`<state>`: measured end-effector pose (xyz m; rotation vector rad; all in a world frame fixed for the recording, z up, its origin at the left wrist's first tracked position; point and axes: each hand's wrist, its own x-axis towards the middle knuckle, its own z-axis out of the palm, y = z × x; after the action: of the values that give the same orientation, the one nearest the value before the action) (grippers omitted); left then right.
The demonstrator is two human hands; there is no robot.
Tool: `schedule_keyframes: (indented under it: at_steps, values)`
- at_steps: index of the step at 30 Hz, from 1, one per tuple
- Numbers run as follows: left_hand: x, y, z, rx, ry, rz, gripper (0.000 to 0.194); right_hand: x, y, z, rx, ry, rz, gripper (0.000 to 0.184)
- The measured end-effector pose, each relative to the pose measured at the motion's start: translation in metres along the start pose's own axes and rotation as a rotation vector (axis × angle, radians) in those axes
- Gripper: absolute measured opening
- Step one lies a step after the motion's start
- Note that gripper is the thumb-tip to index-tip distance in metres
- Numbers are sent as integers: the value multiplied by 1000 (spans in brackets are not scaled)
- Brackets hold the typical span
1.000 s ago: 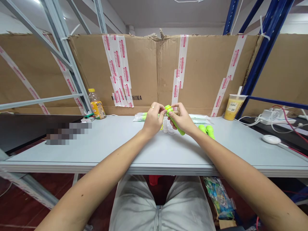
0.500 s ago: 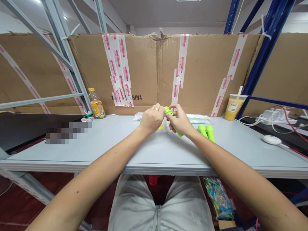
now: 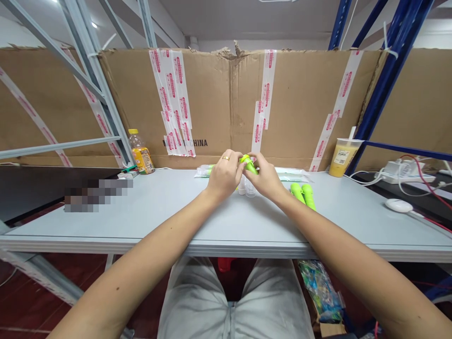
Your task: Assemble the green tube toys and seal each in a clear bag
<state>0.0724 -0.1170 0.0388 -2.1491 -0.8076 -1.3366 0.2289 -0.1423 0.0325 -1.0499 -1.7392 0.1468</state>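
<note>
"Both hands are closed round that bright green tube [image 3: 250, 165], aren't they?"

"Yes. Fingertips of the left hand [image 3: 224, 175] pinch near its upper end, and the right hand [image 3: 266, 178] clasps the body from the other side."

"So where does it sit in the grip?"

"Right between them, leaning, its top end showing where the thumbs and forefingers meet. Its lower part goes behind the right hand, so from where I'm standing I can't tell how far down it reaches."

"Resting on the tabletop [image 3: 158, 207]?"

"Held up over it, toward the back edge. Small clear containers [image 3: 250, 189] stand just beneath the hands, partly hidden."

"And those two green pieces [image 3: 308, 195]?"

"Side by side on the tabletop, near the right hand and well in from the right edge. Behind, a clear plastic packet [image 3: 292, 174] lies along the back edge. A bottle [image 3: 142, 157] stands by the back left corner, a yellow drink cup [image 3: 343, 157] toward the back right."
</note>
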Motion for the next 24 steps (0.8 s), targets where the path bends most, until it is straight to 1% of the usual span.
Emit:
schedule_keyframes:
  at_steps: [2, 5, 8, 10, 14, 18, 21, 24]
  values:
    - [0, -3, 0, -29, -10, -5, 10, -2, -3, 2, -79, -26, -24, 40]
    - [0, -7, 1, -31, 14, -3, 13, -5, -6, 4, -150, -80, -93, 45]
    - [1, -10, 1, 35, 24, 22, 17, -6, -7, 3, -158, -98, -162, 45]
    - [1, -11, 0, 94, 8, 36, 22, -7, -7, 2, -173, -103, -177, 45]
    - [1, -10, -1, 193, -29, 28, 29, -8, -10, 1, -233, -113, -142, 44]
    - [0, -8, 0, 236, -59, -37, 31, -9, -13, 2, -293, -107, -84, 44]
    - [-1, -8, 0, 237, -97, -71, 28, -8, -14, 3, -360, -117, -48, 45]
    - [-2, -7, 0, 256, -132, -49, 20, -7, -14, 3, -412, -124, -14, 43]
